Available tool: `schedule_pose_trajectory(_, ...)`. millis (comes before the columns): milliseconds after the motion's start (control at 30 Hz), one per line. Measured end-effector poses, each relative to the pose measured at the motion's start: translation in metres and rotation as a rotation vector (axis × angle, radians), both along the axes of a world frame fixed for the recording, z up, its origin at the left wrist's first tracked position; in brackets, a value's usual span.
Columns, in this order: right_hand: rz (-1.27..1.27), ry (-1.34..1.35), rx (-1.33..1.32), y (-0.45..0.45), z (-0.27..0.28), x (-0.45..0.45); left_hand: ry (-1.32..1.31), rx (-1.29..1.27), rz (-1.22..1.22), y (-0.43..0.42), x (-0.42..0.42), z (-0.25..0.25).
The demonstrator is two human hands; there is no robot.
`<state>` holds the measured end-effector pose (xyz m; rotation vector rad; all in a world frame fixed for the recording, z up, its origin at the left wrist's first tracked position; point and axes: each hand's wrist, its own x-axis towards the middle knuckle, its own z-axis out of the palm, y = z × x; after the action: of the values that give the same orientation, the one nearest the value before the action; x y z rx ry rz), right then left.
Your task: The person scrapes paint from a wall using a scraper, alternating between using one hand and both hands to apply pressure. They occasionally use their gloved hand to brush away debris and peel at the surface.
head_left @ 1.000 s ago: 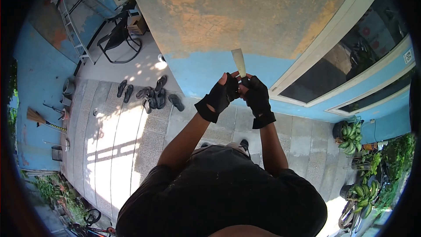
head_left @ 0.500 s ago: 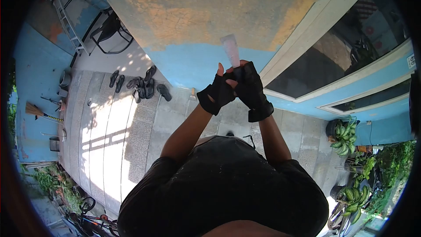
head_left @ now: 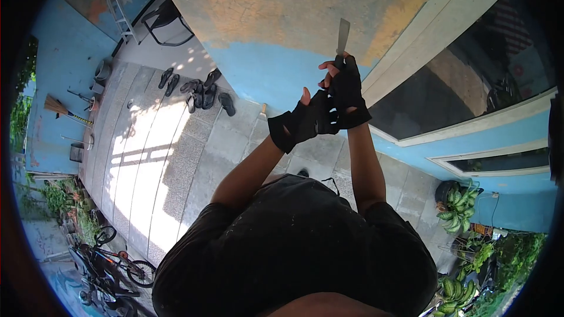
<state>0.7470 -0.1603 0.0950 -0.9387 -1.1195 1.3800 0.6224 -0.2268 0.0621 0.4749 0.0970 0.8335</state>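
Step in hand: by judgement, tending to grip or glove with the scraper (head_left: 343, 37) kept upright, rather than scraping the wall (head_left: 282, 0).
Right hand (head_left: 344, 82): in a black fingerless glove, with fingers clamped around the scraper's lower end; cannot tell how much handle lies inside the fist.
Left hand (head_left: 311, 114): gloved alike, just below and beside the right, seemingly touching the lower part of the other glove; thumb raised apart, other fingers mostly hidden, so cannot tell whether closed on anything.
Next move: probably calls for a firm hold on the handle and a clear separation of both hands, with care around the edge.
Scraper's place: above the right fist, in front of the wall; cannot tell how near to the surface.
Scraper's look: grey, flat, flared toward the far end, narrow and dark near the fingers, slightly tilted.
Wall: patchy grey and orange above, blue below.
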Motion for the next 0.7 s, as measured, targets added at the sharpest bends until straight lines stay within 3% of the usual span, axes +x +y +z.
schedule_pose_trajectory(33, -0.016, -0.284, -0.006, 0.002, 0.009, 0.007, -0.016, -0.138, 0.040, 0.002, -0.001, -0.008)
schedule_pose_trajectory(67, 0.114, -0.082, -0.026, 0.003, -0.001, 0.017, -0.012, -0.133, 0.047, 0.008, -0.005, -0.017)
schedule_pose_trajectory(133, 0.308, -0.064, -0.001, -0.016, 0.000, 0.013, -0.053, -0.030, 0.008, 0.015, -0.013, -0.036)
schedule_pose_trajectory(200, 0.298, -0.262, 0.155, -0.038, -0.011, 0.002, 0.031, 0.051, 0.066, 0.021, -0.013, -0.043)
schedule_pose_trajectory(300, 0.156, -0.413, 0.102, -0.054, 0.002, 0.000, 0.118, -0.047, 0.044, 0.021, 0.004, -0.042)
schedule_pose_trajectory(467, 0.078, -0.036, 0.042, -0.036, -0.003, 0.029, 0.227, -0.095, 0.034, 0.036, 0.021, -0.031)
schedule_pose_trajectory(700, 0.138, 0.218, 0.043, -0.048, -0.005, 0.037, 0.084, 0.011, -0.023, 0.034, 0.012, -0.014)
